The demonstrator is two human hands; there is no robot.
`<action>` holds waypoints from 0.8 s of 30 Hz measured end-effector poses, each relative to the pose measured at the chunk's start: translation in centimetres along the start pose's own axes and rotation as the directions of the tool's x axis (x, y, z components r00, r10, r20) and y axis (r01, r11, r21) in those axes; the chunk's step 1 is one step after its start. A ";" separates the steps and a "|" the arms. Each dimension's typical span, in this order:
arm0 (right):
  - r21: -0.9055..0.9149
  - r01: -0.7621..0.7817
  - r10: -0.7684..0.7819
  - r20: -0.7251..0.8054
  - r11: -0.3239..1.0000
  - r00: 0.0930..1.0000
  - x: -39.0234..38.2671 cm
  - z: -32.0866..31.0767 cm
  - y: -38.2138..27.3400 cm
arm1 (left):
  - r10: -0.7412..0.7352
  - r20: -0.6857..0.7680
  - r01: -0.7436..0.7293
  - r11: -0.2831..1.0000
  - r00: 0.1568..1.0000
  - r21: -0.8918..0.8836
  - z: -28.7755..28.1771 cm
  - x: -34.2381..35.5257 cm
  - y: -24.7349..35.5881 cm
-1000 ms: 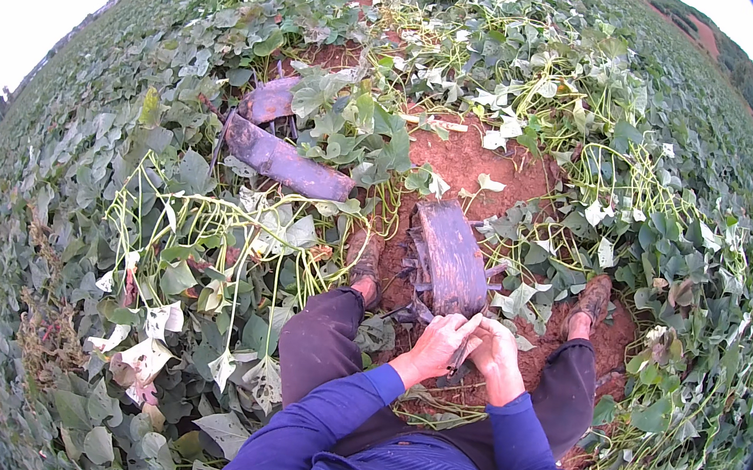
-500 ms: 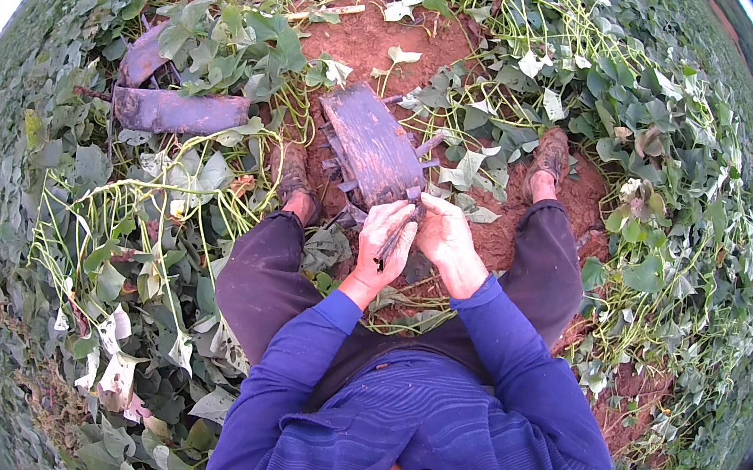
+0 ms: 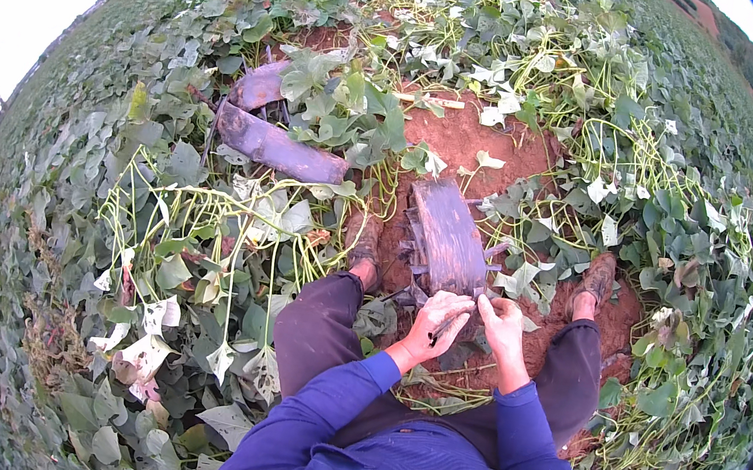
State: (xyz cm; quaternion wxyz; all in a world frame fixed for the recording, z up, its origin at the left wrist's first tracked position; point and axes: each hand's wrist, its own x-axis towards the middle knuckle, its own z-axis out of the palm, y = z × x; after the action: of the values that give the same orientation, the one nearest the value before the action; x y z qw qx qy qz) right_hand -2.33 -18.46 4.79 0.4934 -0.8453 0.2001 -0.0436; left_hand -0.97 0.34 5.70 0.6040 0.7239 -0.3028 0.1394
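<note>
A long, curved, weathered purple-brown piece (image 3: 448, 241) with short dark prongs along its sides lies on the red soil before me, between my feet. At its near end my two hands are close together. My left hand (image 3: 439, 323) is closed round a thin, dark, stick-like thing (image 3: 435, 336), whose lower end sticks out beneath the fingers; its kind is unclear. My right hand (image 3: 502, 324) pinches with thumb and finger at the near right corner of the curved piece. Whatever lies between those fingertips is too small to make out.
Two similar purple-brown pieces (image 3: 281, 150) lie at the far left, partly covered by leaves. Leafy green vines (image 3: 176, 237) spread over the ground all round. Bare red soil (image 3: 474, 143) shows beyond the curved piece. My muddy shoes (image 3: 595, 281) stand either side of it.
The whole view has tilted up and swung left, so everything sits lower and further right in the picture. Both hands stay at the near end of the curved piece.
</note>
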 end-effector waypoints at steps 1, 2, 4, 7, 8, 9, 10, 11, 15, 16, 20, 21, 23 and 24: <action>0.008 0.057 -0.057 -0.056 0.998 0.997 -0.7 -0.5 -1.5 | 0.004 0.012 -0.004 1.000 1.000 0.012 0.0 0.0 -0.1; 0.038 0.136 -0.134 -0.048 0.990 0.990 -0.5 -0.6 -1.8 | 0.013 0.013 -0.013 1.000 1.000 0.019 -0.1 -0.1 -0.2; 0.095 0.286 -0.283 -0.048 0.953 0.958 -0.2 -0.8 -2.2 | 0.033 0.021 -0.033 0.999 0.999 0.024 -0.2 -0.1 -0.2; 0.133 0.315 -0.324 0.047 0.940 0.945 0.4 -0.5 -2.6 | 0.051 0.035 -0.051 0.999 0.998 -0.003 -0.3 0.1 -0.4; 0.120 0.307 -0.319 0.095 0.944 0.943 0.5 -0.5 -3.0 | 0.054 0.040 -0.054 0.999 0.998 -0.007 -0.4 0.1 -0.5; 0.186 0.268 -0.293 0.125 0.945 0.948 0.4 -0.4 -3.4 | 0.059 0.041 -0.059 0.998 0.997 -0.009 -0.4 0.1 -0.6; 0.198 0.255 -0.285 0.140 0.946 0.948 0.5 -0.4 -3.4 | 0.062 0.043 -0.062 0.998 0.997 -0.012 -0.4 0.1 -0.5; 0.211 0.243 -0.278 0.155 0.947 0.948 0.6 -0.5 -3.4 | 0.066 0.045 -0.065 0.998 0.997 -0.015 -0.5 0.2 -0.5; 0.192 0.232 -0.264 0.161 0.953 0.951 0.7 -0.5 -2.9 | 0.048 0.030 -0.047 0.998 0.998 -0.036 -0.4 0.2 -0.4; 0.161 0.262 -0.286 0.147 0.952 0.947 0.5 -0.5 -3.1 | 0.051 0.026 -0.050 0.998 0.998 -0.034 -0.4 0.2 -0.4; 0.032 0.322 -0.324 0.106 0.946 0.940 -0.4 -1.1 -4.6 | 0.047 0.002 -0.047 0.997 0.999 -0.062 -0.5 0.2 -0.4; -0.001 0.323 -0.321 0.098 0.946 0.942 -0.6 -1.0 -4.9 | 0.036 -0.007 -0.036 0.997 0.999 -0.066 -0.5 0.1 -0.5; 0.030 0.340 -0.341 0.060 0.940 0.938 -0.7 -0.9 -4.6 | 0.018 -0.016 -0.019 0.997 1.000 -0.081 -0.3 0.0 -0.5; 0.046 0.348 -0.350 0.042 0.936 0.936 -0.7 -0.7 -4.4 | 0.012 -0.028 -0.014 0.997 1.000 -0.072 -0.3 -0.1 -0.5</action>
State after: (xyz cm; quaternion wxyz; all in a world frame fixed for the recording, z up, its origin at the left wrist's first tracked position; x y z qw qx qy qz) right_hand -1.92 -16.89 8.98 0.4984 -0.8588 0.0338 -0.1136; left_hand -0.68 0.64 5.33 0.6331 0.6976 -0.3038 0.1422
